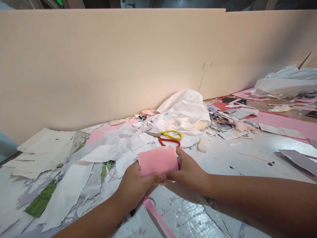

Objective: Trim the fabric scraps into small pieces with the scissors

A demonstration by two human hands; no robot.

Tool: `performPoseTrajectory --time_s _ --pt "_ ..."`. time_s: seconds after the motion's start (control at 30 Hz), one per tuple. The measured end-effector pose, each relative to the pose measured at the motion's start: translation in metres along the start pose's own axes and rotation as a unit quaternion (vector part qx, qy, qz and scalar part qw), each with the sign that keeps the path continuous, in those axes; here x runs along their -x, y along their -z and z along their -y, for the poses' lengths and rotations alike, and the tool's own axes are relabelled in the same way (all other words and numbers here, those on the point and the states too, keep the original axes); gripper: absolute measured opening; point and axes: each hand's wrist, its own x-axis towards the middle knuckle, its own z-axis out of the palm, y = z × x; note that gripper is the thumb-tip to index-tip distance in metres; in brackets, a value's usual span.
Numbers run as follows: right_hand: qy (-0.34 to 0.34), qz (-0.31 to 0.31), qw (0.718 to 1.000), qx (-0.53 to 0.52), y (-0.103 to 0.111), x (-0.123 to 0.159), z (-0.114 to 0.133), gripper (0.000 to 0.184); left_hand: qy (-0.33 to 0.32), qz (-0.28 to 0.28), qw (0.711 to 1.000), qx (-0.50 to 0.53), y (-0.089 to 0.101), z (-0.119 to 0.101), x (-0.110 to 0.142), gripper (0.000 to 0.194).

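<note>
Left hand [133, 185] and right hand [189, 172] were both closed on a pink rectangular piece [158, 161], which was held between them over the white tabletop [223, 160], just below the middle of the view. It was gripped by its left and right ends, thumbs set near each other at the lower edge, most fingers hidden behind. Its broad pink face was turned toward the camera, and a whitish border was shown along the top and left edges. Whether it was a folded sheet, a small stack or a wrapped block could not be told. Handling was judged light, probably papery, fairly stiff under this grip, not very slippery, easily creased or dented if squeezed hard. The best hold was judged to be at the two short ends, thumbs in front and fingers flat behind, so that any layers would be kept aligned. Scissors [158, 135] with one yellow and one red handle were laid just beyond it, touched by neither hand. A narrow pink strip [158, 216] was seen below the hands. Paper scraps [69, 193] were scattered to the left, and crumpled white material [185, 105] was heaped behind the scissors, near the beige panel [99, 59].
</note>
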Motion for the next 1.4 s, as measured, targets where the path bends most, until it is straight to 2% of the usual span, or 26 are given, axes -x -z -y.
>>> performPoseTrajectory --time_s 0.1,0.2,0.33,0.43,0.5,0.57,0.67,0.83,1.07,1.17,1.4 --pt "0.011 0.003 1.000 -0.008 0.000 0.000 0.000 0.049 -0.005 0.034 0.999 0.009 0.001 0.003 -0.001 0.027" --pt "0.001 0.004 1.000 -0.018 0.000 0.000 0.000 0.051 -0.004 0.054 0.998 0.016 0.003 0.001 0.000 0.023" --pt "0.008 0.014 1.000 -0.027 0.001 0.000 -0.001 0.046 -0.011 0.030 0.999 0.000 0.005 -0.001 0.002 0.017" --pt "0.010 0.018 1.000 -0.023 0.002 -0.001 -0.002 0.047 -0.017 0.049 0.999 0.004 0.008 0.002 0.001 0.010" --pt "0.004 0.016 1.000 -0.023 0.002 -0.002 -0.003 0.051 -0.024 0.060 0.998 0.017 0.011 0.005 -0.001 0.012" --pt "0.006 0.017 0.999 -0.031 0.002 -0.003 -0.004 0.052 -0.027 0.047 0.998 0.028 0.013 0.007 -0.003 0.017" --pt "0.014 0.029 0.997 -0.068 0.001 -0.005 -0.005 0.046 -0.028 0.027 0.998 0.052 0.017 0.012 -0.006 0.028" --pt "0.016 0.044 0.992 -0.118 0.001 -0.006 -0.003 0.045 -0.020 0.048 0.996 0.075 0.020 0.013 -0.007 0.041" --pt "0.008 0.055 0.991 -0.121 0.002 -0.004 0.002 0.035 -0.016 0.013 0.998 0.054 0.020 0.010 -0.006 0.033" --pt "0.005 0.028 0.994 -0.108 0.003 -0.003 0.002 0.033 -0.018 0.039 0.997 0.062 0.023 0.015 -0.009 0.034" --pt "-0.002 0.018 0.993 -0.114 0.002 -0.002 0.002 0.035 -0.018 0.073 0.993 0.088 0.025 0.021 -0.011 0.035"
